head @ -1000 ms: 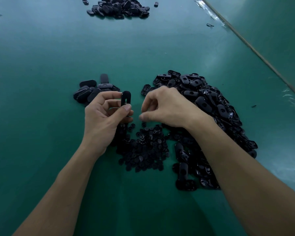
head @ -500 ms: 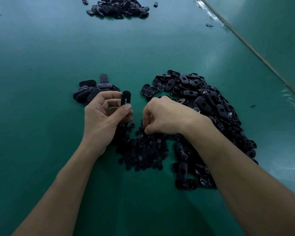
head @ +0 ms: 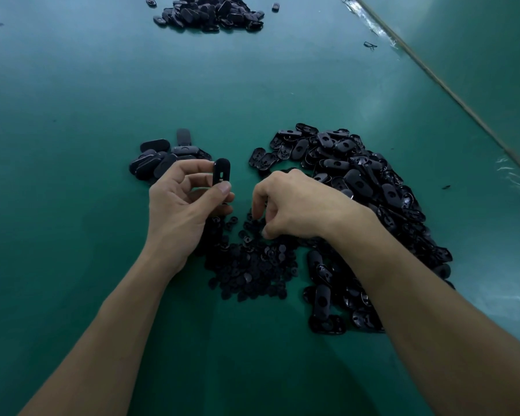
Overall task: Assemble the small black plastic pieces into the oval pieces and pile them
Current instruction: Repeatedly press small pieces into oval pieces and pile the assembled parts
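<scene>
1. Black oval plastic piece [head: 221, 172]: upright, pinched btwn thumb & fingers of left hand [head: 183, 205], just above table.
2. Fingers of right hand [head: 297, 205] curl down into heap of small black plastic pieces [head: 252, 265]; can't tell if it's got one.
3. Big heap of loose black ovals [head: 357, 181] on the right; smaller stack of black ovals [head: 159, 160] just behind left hand.
4. Another black pile [head: 210, 13] far back on green table [head: 72, 115].

One green table [head: 72, 115] bears four heaps of black plastic parts. Three are of oval pieces: far heap [head: 210, 13], small left heap [head: 159, 160] and large right heap [head: 357, 181]. One is a heap of small black plastic pieces [head: 252, 265]. The pieces in each are too many to count. One single black oval piece [head: 222, 171] is apart from the heaps. There are two bare hands: left hand [head: 180, 205] and right hand [head: 297, 205].
</scene>
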`<state>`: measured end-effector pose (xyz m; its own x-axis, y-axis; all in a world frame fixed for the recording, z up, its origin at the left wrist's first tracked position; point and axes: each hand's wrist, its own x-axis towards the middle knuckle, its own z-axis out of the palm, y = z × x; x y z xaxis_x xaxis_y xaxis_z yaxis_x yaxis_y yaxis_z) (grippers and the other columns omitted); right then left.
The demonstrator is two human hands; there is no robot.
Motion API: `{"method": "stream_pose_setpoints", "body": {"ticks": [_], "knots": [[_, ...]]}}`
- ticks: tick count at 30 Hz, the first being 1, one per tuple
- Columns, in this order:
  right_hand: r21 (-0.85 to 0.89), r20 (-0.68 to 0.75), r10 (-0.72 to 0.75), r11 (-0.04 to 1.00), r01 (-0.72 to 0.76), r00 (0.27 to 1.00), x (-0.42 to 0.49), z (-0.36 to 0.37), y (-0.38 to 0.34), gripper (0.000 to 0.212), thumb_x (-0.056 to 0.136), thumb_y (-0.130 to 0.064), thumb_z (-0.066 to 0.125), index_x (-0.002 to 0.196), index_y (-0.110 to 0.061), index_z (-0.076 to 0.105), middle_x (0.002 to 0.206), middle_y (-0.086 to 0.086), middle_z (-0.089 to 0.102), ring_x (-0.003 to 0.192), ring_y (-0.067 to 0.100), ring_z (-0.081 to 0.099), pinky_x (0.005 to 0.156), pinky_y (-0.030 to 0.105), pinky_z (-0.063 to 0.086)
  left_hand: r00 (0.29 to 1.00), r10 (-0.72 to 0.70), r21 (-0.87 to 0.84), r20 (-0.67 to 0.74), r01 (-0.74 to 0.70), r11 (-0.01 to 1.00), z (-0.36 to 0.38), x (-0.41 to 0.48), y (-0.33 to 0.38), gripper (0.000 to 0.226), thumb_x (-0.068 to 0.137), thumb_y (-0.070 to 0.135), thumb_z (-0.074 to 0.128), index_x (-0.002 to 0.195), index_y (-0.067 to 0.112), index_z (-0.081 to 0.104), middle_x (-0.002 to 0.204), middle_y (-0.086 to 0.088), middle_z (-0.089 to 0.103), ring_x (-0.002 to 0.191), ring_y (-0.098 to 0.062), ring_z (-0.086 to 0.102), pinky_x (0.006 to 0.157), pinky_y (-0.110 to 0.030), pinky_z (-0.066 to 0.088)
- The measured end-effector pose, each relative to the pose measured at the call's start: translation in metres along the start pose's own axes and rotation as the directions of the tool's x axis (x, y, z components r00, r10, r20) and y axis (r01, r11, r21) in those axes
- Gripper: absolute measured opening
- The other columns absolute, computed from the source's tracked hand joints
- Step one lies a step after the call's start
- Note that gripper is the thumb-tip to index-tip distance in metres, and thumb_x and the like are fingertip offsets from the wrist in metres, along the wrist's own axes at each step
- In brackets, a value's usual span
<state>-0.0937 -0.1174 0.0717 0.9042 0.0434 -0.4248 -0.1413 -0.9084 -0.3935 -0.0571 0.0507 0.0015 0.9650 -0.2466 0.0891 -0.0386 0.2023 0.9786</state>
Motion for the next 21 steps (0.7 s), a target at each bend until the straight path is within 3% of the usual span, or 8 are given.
{"method": "stream_pose_setpoints", "body": {"ticks": [8,12,16,21], "knots": [[-0.011,-0.005,-0.024,1.0,0.024,1.0,-0.0024,-0.0008,-0.0019,0.024,0.095,-0.003,0.056,0.094,-0.027,0.061,0.111,0.009,0.061,0.094,0.029,0.066,0.084,0.04,0.058,1.0,-0.003,-0.006,-0.003,0.003,1.0,0.0001,0.0009,-0.0006,0.02,0.089,0.001,0.071,0.101,0.014,0.062,0.08,0.005,0.071,0.074,-0.016,0.072,0.065,-0.026,0.058],[0.029,-0.023,-0.026,0.999,0.026,0.999,-0.0019,-0.0016,-0.0028,0.018,0.101,-0.011,0.052,0.11,-0.018,0.066,0.11,0.008,0.064,0.098,0.023,0.063,0.077,0.032,0.051,1.0,0.004,-0.003,0.005,-0.004,1.0,-0.0012,0.0011,-0.0013,0.02,0.089,0.002,0.071,0.101,0.014,0.062,0.081,0.005,0.071,0.074,-0.017,0.072,0.065,-0.027,0.059],[0.039,-0.016,-0.008,0.999,0.009,1.0,0.001,-0.001,-0.0038,0.025,0.106,-0.017,0.047,0.122,-0.014,0.066,0.119,0.01,0.065,0.101,0.023,0.062,0.074,0.027,0.043,1.0,0.004,-0.002,0.006,-0.004,1.0,-0.0023,0.0014,-0.0018,0.019,0.089,0.003,0.072,0.102,0.013,0.062,0.083,0.003,0.071,0.075,-0.018,0.072,0.066,-0.028,0.059],[0.0,-0.058,-0.009,1.0,0.009,0.998,0.0021,0.0,-0.0016,0.029,0.106,-0.013,0.043,0.121,-0.007,0.067,0.118,0.013,0.065,0.094,0.023,0.062,0.067,0.025,0.048,1.0,-0.003,-0.012,-0.002,0.003,1.0,-0.0017,0.0013,-0.0022,0.019,0.089,0.002,0.072,0.101,0.014,0.063,0.082,0.003,0.07,0.075,-0.018,0.072,0.066,-0.027,0.059]]}}
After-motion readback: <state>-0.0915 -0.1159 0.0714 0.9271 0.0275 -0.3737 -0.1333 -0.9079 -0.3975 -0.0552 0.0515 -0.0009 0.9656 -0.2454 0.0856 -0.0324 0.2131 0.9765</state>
